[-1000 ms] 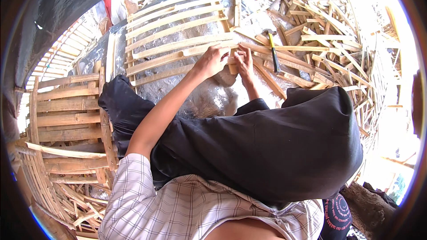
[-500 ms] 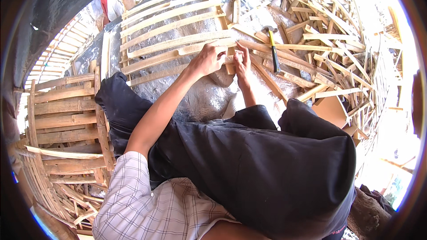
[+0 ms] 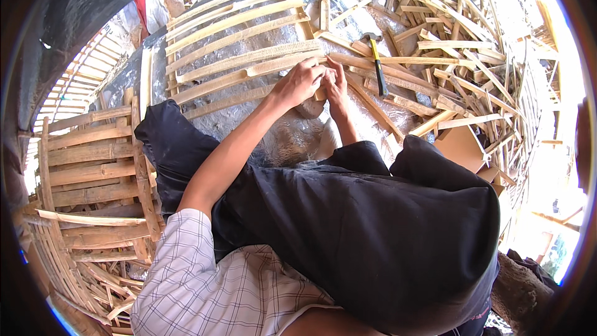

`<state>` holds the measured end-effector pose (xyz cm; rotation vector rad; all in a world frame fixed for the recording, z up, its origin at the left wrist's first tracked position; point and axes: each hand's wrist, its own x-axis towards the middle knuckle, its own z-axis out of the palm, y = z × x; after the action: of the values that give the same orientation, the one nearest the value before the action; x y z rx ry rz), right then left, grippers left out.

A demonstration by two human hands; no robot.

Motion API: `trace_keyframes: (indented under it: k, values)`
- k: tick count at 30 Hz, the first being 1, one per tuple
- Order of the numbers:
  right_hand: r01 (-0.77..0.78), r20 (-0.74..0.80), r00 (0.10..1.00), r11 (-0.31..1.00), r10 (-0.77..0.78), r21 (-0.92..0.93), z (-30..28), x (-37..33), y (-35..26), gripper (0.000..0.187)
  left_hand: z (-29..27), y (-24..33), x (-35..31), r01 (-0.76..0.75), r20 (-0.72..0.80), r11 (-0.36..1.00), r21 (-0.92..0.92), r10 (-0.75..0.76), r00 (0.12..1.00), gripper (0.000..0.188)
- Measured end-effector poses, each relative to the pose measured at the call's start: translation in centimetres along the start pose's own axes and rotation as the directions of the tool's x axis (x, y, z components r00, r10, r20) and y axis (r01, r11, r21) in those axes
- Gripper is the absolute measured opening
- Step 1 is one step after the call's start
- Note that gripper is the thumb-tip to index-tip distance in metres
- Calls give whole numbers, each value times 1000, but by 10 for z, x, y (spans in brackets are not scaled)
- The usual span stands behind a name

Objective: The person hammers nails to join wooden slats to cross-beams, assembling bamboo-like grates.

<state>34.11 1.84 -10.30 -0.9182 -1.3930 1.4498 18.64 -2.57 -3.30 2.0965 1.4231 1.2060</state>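
Note:
A slatted bamboo panel (image 3: pixel 239 43) lies in front of me, its strips running across two end rails. At the near right corner of it, my left hand (image 3: pixel 301 83) is closed in a pinch, fingertips against those of my right hand (image 3: pixel 337 92). The fingers of my right hand are bent and pressed together too. Whatever is between them is hidden or too small to make out. Below the hands, a rounded block (image 3: pixel 312 109) shows under the rail's end. Right of my hands, a claw hammer (image 3: pixel 377 65) with a yellow and black handle rests on the wood strips.
Loose bamboo strips (image 3: pixel 460 43) are heaped at the right, beside a brown cardboard piece (image 3: pixel 461 148). Another slatted panel (image 3: pixel 93 171) stands at the left, with more scraps (image 3: pixel 109 286) below it. My leg in dark cloth (image 3: pixel 367 230) stretches across the near side.
My left hand has moved right, and its fingertips now meet those of my right hand. The view has shifted slightly; the panel and hammer lie as before.

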Motion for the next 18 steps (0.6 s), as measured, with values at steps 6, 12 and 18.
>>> trace_keyframes:
  k: [6, 12, 18]
  values:
    - [-35, 15, 999, 998, 36, -44, 16, -4, -16, 51, -10, -17, -13, 156, -101, 973, -173, -175, 979, 11]
    - [-12, -5, 1000, 1000, 12, -5, 13, -4, -12, 51, -8, -17, -12, 108, -52, 971, -214, -122, 991, 13]
    - [-8, -11, 1000, 1000, 8, 17, 10, -3, -5, 51, -6, -14, -10, 209, 33, 927, -313, -210, 977, 29]
